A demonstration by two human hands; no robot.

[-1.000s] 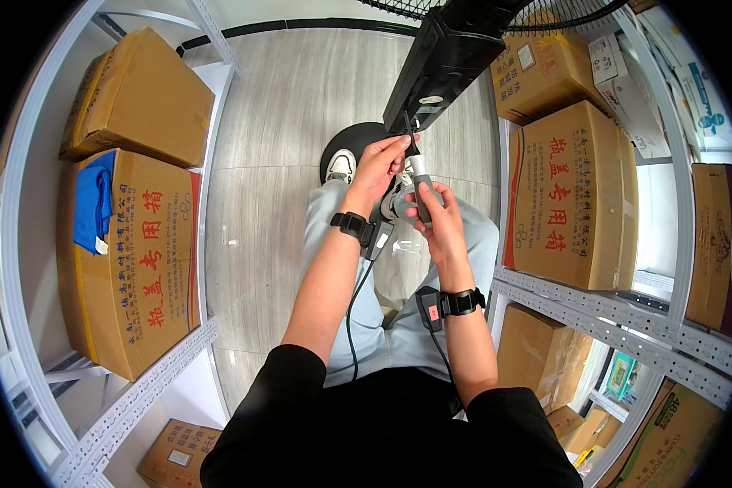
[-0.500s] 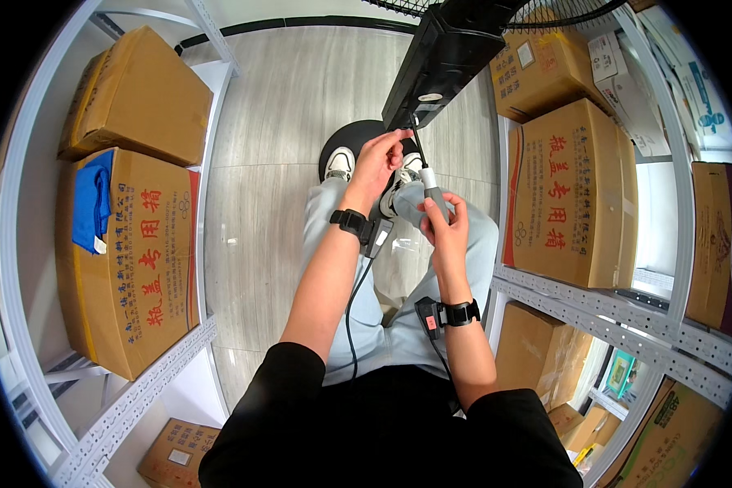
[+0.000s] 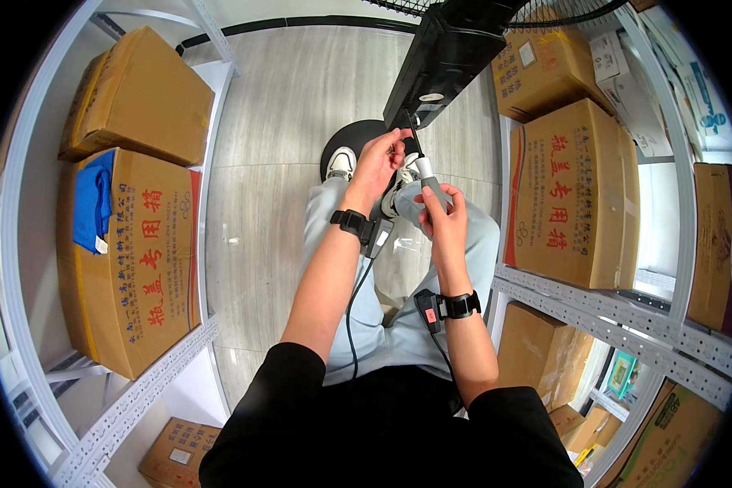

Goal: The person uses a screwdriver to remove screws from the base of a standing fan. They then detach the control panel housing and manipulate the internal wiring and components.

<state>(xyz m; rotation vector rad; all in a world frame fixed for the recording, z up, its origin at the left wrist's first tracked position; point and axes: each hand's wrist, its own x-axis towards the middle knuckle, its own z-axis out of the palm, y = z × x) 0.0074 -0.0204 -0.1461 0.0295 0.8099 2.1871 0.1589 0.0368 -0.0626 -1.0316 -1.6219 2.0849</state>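
My right hand (image 3: pixel 447 224) is closed around the grey and white handle of a screwdriver (image 3: pixel 429 180). Its dark shaft points up toward the lower end of a black fan's long housing (image 3: pixel 446 65). Just beside the shaft's upper part, right below that housing, my left hand (image 3: pixel 374 167) has its fingers curled together. What its fingertips hold, if anything, is hidden. I cannot tell whether the screwdriver's tip sits in a screw. Below stands a round black base (image 3: pixel 351 137), partly covered by my shoes.
Metal shelving (image 3: pixel 211 329) with large cardboard boxes (image 3: pixel 130 252) flanks me on the left, a blue cloth (image 3: pixel 94 203) draped over one. More boxes (image 3: pixel 565 195) fill the right rack. The fan's wire guard (image 3: pixel 573 20) shows at the top. Cables hang from both wrist straps.
The screwdriver's handle has tilted and shifted slightly up and left with my right hand. My left hand stays almost in place near the housing.
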